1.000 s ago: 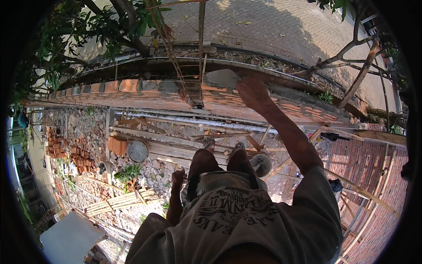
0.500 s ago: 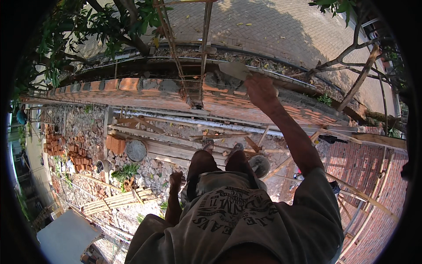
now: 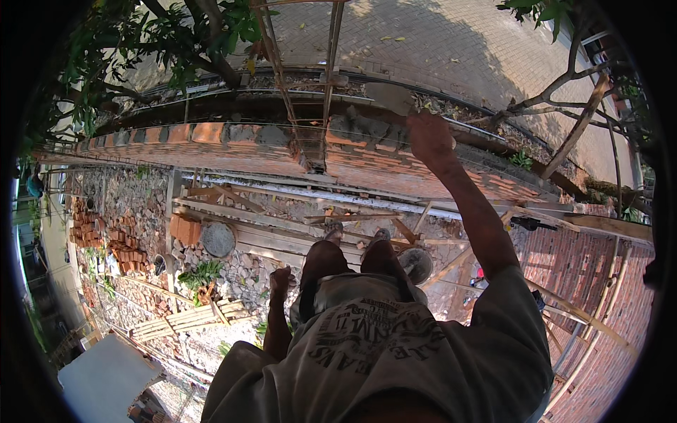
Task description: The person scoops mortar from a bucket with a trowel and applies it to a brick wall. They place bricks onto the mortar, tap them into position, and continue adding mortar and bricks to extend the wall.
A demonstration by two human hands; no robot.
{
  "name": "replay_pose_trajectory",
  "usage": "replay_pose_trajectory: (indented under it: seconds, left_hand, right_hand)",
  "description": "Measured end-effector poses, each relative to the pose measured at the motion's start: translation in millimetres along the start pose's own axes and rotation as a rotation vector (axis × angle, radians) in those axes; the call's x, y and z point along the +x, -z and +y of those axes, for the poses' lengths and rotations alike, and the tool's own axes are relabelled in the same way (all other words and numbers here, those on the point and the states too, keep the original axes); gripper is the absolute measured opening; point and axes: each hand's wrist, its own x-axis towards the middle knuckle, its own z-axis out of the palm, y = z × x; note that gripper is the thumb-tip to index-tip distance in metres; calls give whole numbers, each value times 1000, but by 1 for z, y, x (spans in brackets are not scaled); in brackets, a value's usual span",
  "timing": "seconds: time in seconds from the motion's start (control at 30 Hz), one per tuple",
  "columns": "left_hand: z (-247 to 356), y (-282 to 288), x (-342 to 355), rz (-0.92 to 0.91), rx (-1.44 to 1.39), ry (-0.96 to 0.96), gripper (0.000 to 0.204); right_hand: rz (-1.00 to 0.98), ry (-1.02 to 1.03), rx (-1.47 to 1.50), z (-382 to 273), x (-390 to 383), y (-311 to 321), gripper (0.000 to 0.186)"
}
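My right hand point(image 3: 430, 137) grips a trowel point(image 3: 386, 97), its flat blade raised over the top of a brick wall point(image 3: 395, 166). Grey wet mortar point(image 3: 360, 128) lies in lumps along this top edge, just below and left of the blade. A thin string runs along the wall top, and upright bars point(image 3: 331, 63) rise from a gap in the wall. My left hand point(image 3: 281, 280) hangs low beside my left thigh, fingers curled; what they hold, if anything, is too small to make out.
I stand high on wooden planks point(image 3: 268, 250), with a round mortar pan point(image 3: 218, 240), a bucket point(image 3: 415, 264) and stacked bricks point(image 3: 185, 229) by my feet. Rubble and brick piles point(image 3: 120, 247) lie below. Bamboo poles point(image 3: 606, 289) stand right. Branches point(image 3: 553, 95) overhang the wall.
My right hand and trowel have moved right and up off the mortar, which shows more fully below the blade. My left hand is slightly higher, still curled.
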Motion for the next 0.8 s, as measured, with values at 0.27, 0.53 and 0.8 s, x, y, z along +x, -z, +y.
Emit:
replay_pose_trajectory:
  seconds: [0.27,0.53,0.8]
  left_hand:
    - [-8,-2,-10,67,88,0,27]
    - [-12,9,-12,4,-43,11,25]
    - [-6,-1,-16,35,-8,-68,24]
  right_hand:
    - [-4,68,70,-25,5,-7,9]
    - [68,-4,205,-16,40,-10,10]
    - [-189,-39,382,-17,56,-26,11]
